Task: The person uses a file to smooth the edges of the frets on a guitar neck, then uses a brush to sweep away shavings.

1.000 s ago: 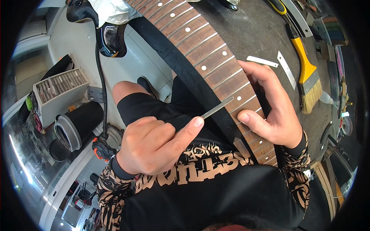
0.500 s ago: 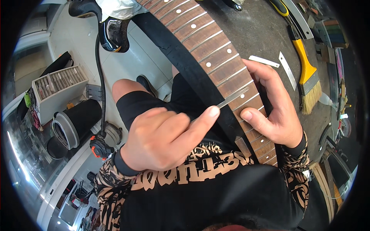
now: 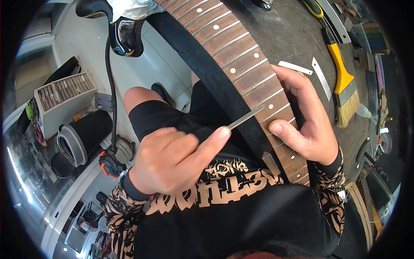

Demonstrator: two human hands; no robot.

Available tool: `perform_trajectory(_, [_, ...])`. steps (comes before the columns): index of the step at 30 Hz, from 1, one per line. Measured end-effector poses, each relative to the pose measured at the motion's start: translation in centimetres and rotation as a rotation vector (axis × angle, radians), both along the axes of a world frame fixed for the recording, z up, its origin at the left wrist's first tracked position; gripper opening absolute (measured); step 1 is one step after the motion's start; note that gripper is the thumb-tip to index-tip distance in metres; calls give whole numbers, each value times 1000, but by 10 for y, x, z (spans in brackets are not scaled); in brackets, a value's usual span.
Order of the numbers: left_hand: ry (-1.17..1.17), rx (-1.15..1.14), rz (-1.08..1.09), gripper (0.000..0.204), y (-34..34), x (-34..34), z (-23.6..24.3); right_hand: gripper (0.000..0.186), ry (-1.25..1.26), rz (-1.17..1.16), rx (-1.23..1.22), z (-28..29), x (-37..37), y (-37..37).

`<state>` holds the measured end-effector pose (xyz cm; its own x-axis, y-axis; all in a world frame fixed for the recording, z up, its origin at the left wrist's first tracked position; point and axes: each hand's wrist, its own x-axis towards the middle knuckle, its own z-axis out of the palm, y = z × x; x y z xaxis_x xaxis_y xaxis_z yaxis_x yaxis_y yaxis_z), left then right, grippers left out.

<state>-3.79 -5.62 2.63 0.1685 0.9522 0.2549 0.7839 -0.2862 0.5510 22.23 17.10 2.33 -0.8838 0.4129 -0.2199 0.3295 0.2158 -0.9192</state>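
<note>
A guitar neck (image 3: 219,38) is laid diagonally across the middle of the view, its brown fretboard (image 3: 246,77) facing up and crossed by pale frets (image 3: 258,85). A thin metal file (image 3: 246,118) is held over its left edge, the tip brought just beside 1 white dot (image 3: 271,106); whether a fret is touched cannot be told. The file is gripped by the left hand (image 3: 170,159), that grip closed, with the index finger stretched along the metal. The neck is clasped from its right side by the right hand (image 3: 308,125), the grip closed around it and the thumb rested on the fretboard. On the tabletop (image 3: 282,39), right of the neck, 2 narrow pale strips (image 3: 321,78) and a yellow-handled brush (image 3: 343,80) are seen. Farther left, a black bin (image 3: 92,134) is seen.
</note>
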Motion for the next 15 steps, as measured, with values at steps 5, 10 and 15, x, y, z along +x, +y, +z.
perform_trajectory(5, [-101,48,-15,78,-19,-2,-5,95,-1,8,-13,-1,-1,0])
perform_trajectory(10, [-112,45,-14,79,-14,-2,-6,95,9,-9,-36,-2,-1,-1])
perform_trajectory(15, [-34,-1,12,74,-6,0,-1,95,12,5,-27,-2,-2,0])
